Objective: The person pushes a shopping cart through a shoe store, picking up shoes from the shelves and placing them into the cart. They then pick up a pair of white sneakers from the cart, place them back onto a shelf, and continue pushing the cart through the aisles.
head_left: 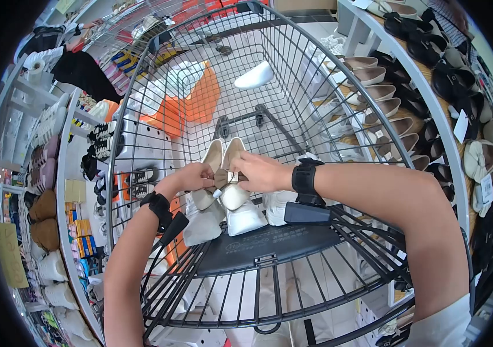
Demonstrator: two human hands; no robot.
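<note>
A pair of cream flat shoes (235,197) with a brown bow (221,178) rests at the near end of the shopping cart, toes toward me. My left hand (196,177) pinches the left side of the bow with its fingertips. From the right, my right hand (259,172) closes its fingers on the bow and the shoe's upper, beside a small white tag (232,177). Below the flats sit white shoe-like shapes (246,218) on the cart's black child-seat panel (258,247). My fingers partly hide the shoes.
Deeper in the wire shopping cart (292,134) lies a single white shoe-like piece (254,75). A shelf of flats (373,92) runs along the right; shelves of shoes (58,269) line the left. Orange sheets (185,107) show through the mesh. A person in black (81,72) is at upper left.
</note>
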